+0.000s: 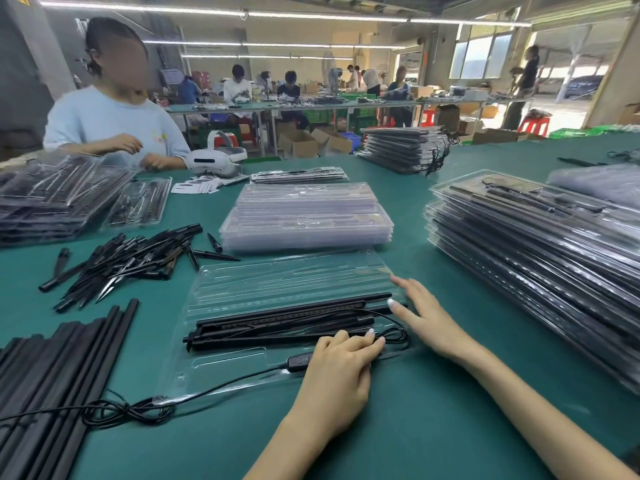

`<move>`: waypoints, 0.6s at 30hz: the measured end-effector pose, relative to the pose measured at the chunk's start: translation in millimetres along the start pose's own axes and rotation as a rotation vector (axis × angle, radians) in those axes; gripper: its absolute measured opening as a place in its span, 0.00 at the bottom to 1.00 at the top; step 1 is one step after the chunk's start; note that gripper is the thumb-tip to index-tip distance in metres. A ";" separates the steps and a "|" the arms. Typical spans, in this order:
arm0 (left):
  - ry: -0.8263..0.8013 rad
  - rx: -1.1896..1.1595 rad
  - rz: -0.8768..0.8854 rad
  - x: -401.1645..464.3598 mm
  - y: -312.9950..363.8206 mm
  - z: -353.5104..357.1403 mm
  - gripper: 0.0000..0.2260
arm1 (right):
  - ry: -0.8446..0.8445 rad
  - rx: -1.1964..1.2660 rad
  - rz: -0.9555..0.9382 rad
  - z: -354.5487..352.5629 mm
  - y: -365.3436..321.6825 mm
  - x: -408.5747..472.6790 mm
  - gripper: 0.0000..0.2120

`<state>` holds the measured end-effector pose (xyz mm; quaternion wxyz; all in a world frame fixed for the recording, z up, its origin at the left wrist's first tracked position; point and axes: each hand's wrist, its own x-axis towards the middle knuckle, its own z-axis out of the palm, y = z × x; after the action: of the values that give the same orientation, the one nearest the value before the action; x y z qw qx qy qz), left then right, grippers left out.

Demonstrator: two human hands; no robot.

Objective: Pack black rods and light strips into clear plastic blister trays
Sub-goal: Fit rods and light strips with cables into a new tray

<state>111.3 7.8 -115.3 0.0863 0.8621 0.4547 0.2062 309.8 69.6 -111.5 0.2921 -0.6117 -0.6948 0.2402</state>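
A clear blister tray [277,282] lies open on the green table in front of me. Black rods and a light strip [284,323] sit in its middle channels. A black cable with an inline controller [299,362] trails off the tray's front left to a bundled coil [117,410]. My left hand [341,372] presses with straight fingers on the cable loop at the strip's right end. My right hand [426,313] hovers spread over the tray's right edge, holding nothing.
A stack of empty clear trays [304,216] stands behind. Packed trays pile up at right [540,258], far right back [401,147] and left [52,202]. Loose black spikes [128,261] and long black rods [52,375] lie at left. A person sits across the table beside a white headset [216,161].
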 end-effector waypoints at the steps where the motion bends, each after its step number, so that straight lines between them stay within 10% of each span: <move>1: 0.001 0.008 0.001 0.3 -0.3 0.3 0.21 | -0.041 0.059 0.020 -4.0 -1.8 3.6 0.26; 18: -0.008 -0.009 -0.006 0.7 -1.8 2.7 0.27 | 0.111 0.615 0.182 -2.8 -4.1 41.5 0.22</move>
<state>111.5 9.5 -118.1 0.0928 0.8612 0.4559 0.2045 305.5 110.0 -102.0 0.4778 -0.5668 -0.5151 0.4303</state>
